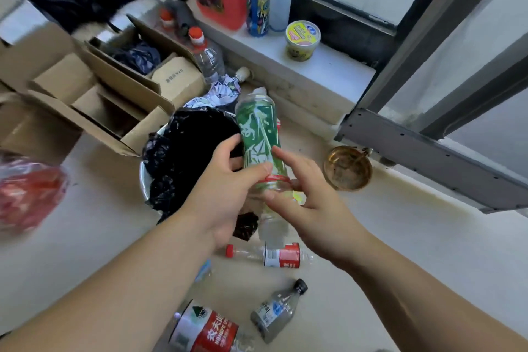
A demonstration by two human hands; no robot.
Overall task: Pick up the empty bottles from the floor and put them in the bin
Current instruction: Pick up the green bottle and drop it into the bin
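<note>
A clear bottle with a green label [258, 128] is held tilted over the right edge of the bin [144, 177], a round metal pail lined with a black bag [185, 151]. My left hand [228, 188] grips the bottle's lower half. My right hand [308, 206] touches its base with spread fingers. On the floor below lie a small red-capped bottle [274, 256], a grey bottle with a black cap [278, 310] and a large red-labelled bottle [205, 328].
Open cardboard boxes [94, 88] stand left of the bin. A red bag [25, 194] lies at far left. A brass bowl [347, 167] sits right of the bin. The window ledge [328, 66] holds bottles and a tub. Another clear bottle [207, 57] stands behind.
</note>
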